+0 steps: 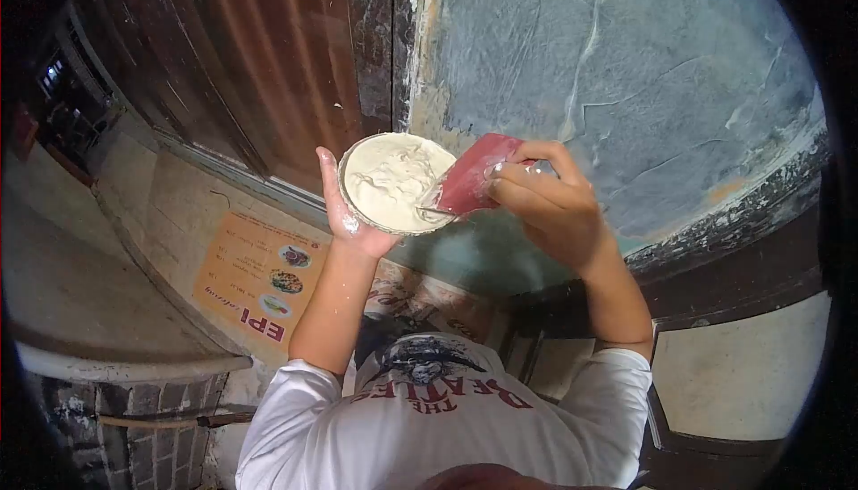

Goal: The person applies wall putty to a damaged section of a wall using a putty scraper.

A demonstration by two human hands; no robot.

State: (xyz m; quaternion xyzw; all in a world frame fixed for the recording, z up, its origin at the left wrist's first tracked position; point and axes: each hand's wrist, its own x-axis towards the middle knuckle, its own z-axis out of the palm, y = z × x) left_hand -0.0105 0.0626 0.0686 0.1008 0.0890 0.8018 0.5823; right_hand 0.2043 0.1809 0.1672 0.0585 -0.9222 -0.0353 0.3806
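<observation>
A round bowl full of creamy white paste rests on my left hand. The palm supports it from beneath and the thumb lies up along its left side; the other fingers are hidden under the bowl. My right hand grips a red scraper, whose edge dips into the paste at the bowl's right side. White smears show on the scraper and on both hands.
A grey-blue wall with streaky white patches rises ahead on the right. Brown wooden panelling stands to its left. An orange printed banner lies on the floor, left of my arm. A counter with a rounded edge is at lower left.
</observation>
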